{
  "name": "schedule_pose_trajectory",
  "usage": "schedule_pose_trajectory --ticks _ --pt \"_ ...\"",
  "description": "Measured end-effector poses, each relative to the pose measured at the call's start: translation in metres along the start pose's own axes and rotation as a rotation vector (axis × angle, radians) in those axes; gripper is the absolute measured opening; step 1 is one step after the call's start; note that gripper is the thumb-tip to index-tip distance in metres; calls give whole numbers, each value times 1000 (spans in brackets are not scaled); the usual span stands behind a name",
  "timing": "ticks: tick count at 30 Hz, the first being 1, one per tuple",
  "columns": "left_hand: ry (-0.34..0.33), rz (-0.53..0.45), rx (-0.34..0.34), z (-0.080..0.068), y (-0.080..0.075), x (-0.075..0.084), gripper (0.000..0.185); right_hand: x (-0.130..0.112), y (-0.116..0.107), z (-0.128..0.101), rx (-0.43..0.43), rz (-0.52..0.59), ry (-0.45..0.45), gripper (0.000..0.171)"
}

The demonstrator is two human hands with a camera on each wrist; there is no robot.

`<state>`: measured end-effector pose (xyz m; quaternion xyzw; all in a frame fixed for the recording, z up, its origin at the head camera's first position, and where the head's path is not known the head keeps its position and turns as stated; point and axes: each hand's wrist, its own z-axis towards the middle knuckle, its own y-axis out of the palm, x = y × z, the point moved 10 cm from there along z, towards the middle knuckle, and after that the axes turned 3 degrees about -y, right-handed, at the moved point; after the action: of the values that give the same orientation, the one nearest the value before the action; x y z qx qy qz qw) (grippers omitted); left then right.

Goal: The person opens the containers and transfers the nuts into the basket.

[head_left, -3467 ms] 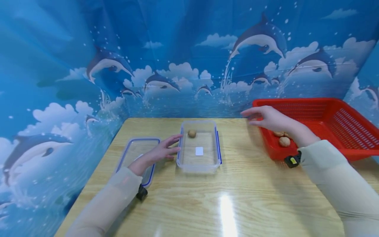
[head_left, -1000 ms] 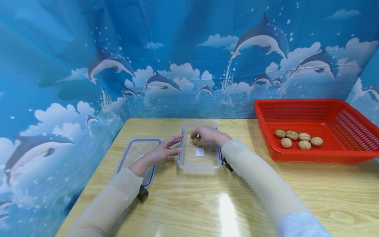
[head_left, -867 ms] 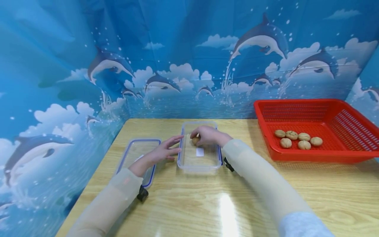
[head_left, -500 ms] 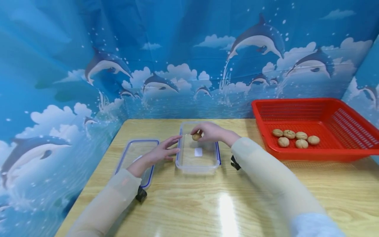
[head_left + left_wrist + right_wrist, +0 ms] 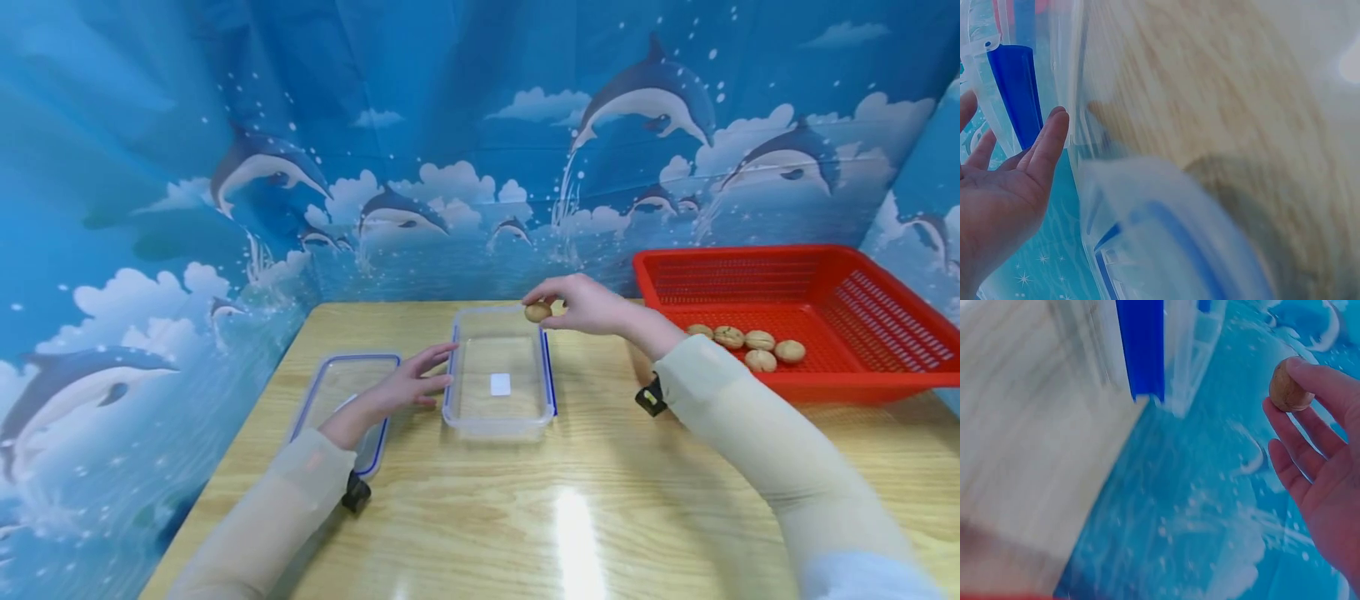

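My right hand pinches a walnut in its fingertips, in the air above the far right corner of the clear plastic box. In the right wrist view the same walnut sits at the fingertips. The box holds only a small white label. My left hand lies flat with straight fingers touching the box's left wall, over the box's clear lid. In the left wrist view the left hand's fingers are straight against the clear wall.
A red mesh basket stands at the right rear of the wooden table and holds several walnuts. Blue dolphin-print sheets wall the table at the back and both sides.
The right hand took the walnut out of the clear box, raised it and carried it right toward the red basket. The left hand stayed against the box.
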<state>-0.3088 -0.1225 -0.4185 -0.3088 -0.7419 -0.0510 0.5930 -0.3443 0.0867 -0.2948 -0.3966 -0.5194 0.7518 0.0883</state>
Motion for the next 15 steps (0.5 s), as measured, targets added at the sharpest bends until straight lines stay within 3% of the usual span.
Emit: schedule_pose_trajectory --ticks 10,15 --pt "-18 13 17 -1 -1 1 59 27 -43 -50 50 -51 98 37" --pt "9 8 -2 0 0 1 59 44 -63 -77 104 -100 179 40"
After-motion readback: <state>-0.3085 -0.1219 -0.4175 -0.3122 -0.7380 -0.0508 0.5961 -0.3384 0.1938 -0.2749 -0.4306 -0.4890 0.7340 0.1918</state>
